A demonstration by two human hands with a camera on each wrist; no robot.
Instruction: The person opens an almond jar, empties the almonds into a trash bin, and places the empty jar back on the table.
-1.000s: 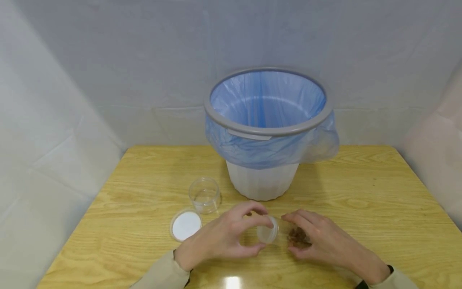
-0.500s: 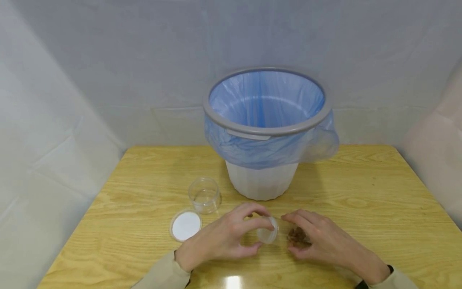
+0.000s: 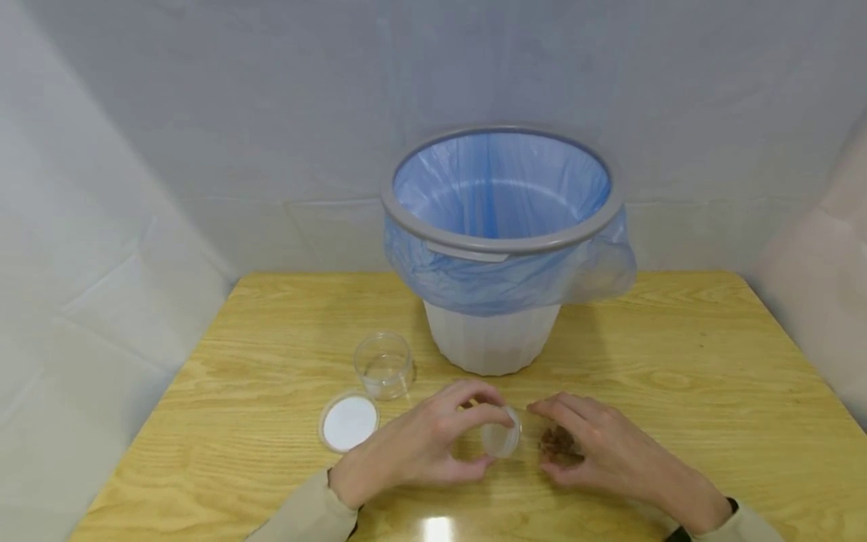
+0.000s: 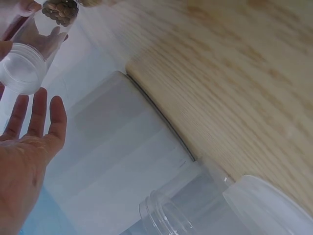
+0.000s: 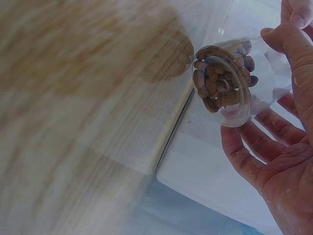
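Note:
A clear jar [image 5: 264, 73] lies tilted between both hands, brown nut-like pieces [image 5: 222, 83] gathered at its base end. My right hand [image 3: 603, 448] grips that end, thumb on one side and fingertips on the other. At the opposite end is a frosted, ridged cap [image 3: 500, 434], also seen as a pale cap [image 4: 22, 68] in the left wrist view. Around this cap curve the thumb and fingers of my left hand [image 3: 433, 436]. Part of the jar's wall is hidden behind the right hand in the head view.
A second clear jar [image 3: 384, 388] stands left of the hands, a round lid with a white centre [image 3: 350, 424] lying flat beside it. Behind them rises a white bin [image 3: 494, 342] with a grey rim and blue liner. All rest on a wooden table [image 3: 677, 376].

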